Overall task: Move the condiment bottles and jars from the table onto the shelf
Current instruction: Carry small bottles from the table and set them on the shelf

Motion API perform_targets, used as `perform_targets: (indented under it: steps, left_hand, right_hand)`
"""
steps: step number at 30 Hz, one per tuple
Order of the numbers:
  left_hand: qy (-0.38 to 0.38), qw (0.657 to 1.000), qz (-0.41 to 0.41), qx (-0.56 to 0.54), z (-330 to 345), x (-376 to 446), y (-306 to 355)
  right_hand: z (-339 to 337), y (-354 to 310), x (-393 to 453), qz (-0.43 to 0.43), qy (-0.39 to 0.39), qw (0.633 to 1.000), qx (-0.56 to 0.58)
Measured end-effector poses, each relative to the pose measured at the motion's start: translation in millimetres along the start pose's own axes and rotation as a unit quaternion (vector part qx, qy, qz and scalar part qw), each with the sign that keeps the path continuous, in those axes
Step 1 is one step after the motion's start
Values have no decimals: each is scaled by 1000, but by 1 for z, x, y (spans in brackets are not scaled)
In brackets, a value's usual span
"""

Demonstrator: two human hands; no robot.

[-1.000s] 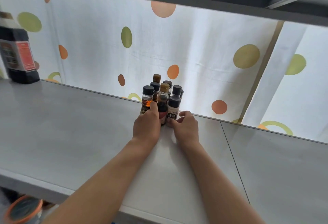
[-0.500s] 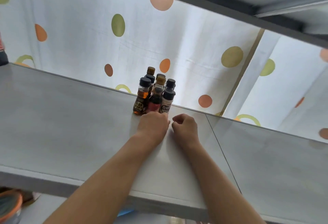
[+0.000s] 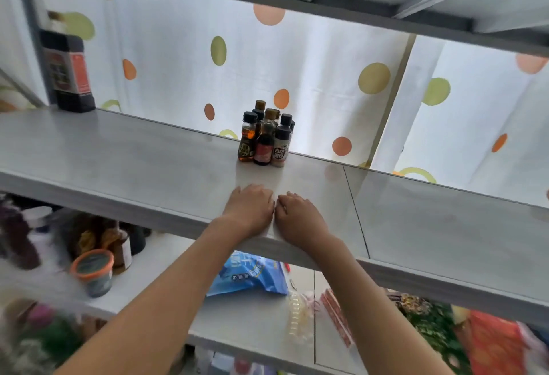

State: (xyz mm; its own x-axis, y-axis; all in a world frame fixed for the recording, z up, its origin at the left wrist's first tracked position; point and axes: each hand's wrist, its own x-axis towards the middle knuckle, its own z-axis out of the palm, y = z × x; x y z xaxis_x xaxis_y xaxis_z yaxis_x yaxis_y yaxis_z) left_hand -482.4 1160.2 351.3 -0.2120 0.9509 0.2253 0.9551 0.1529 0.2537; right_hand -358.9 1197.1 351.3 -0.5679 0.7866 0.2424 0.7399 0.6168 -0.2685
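The cluster of small condiment bottles (image 3: pixel 265 137) stands upright near the back edge of the grey shelf (image 3: pixel 124 160), and everything else is placed from it. Far to its left, at the shelf's back corner, stands a tall dark bottle with a red label (image 3: pixel 69 70). Below and left of the cluster, on the lower board, sits an orange-rimmed tub (image 3: pixel 92 270) with some blurred jars behind it. In front of the cluster, near the shelf's front edge and apart from the bottles, the left hand (image 3: pixel 249 211) lies knuckles up on the shelf with its fingers loosely bent, holding nothing. Just beside it, the right hand (image 3: pixel 300 215) rests the same way, fingers loosely curled, gripping nothing. Under the 2 hands, on the lower board, lies a blue bag (image 3: pixel 249 273). Behind the cluster hangs a white curtain with coloured dots (image 3: pixel 178 56)
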Motion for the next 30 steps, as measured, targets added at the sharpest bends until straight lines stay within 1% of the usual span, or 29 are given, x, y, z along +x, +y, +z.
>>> perform_targets:
  steps: [3,5,6,8,10,14,18,21,23,25,28,30]
  left_hand:
    - [77,996,-42,10,9,-47,16]
    - [138,988,-58,24,23,-80,28]
    - [151,986,-62,29,29,-96,34]
    - [140,987,-72,36,36,-126,42]
    - [126,986,-97,43,37,-150,47]
    - [147,978,-139,50,31,-199,52]
    - [159,969,-180,62,27,-256,46]
    - [135,959,-233,84,31,-303,36]
    - [115,952,-268,89,35,-341,24]
    - [113,944,-298,86,37,-384,12]
    - [115,923,-354,95,38,-463,-4]
    - [115,907,-398,81,36,-515,-10]
  right_hand:
    - [-5,-2,-37,-19,62,998,19]
    - [3,-3,-64,-40,105,994,-8]
    - [8,-2,-79,-51,112,992,-21]
    - [16,-1,-106,-79,99,991,-32]
    - [18,-2,-125,-110,86,990,-17]
    - [17,-10,-154,-146,58,987,22]
    - [32,-40,-188,-179,11,982,61]
    - [50,-71,-222,-214,-22,973,81]
    - [62,-93,-247,-251,-38,964,80]
    - [73,-114,-273,-304,-47,949,70]
    - [92,-157,-322,-374,-58,922,85]
    - [104,-186,-357,-411,-71,904,94]
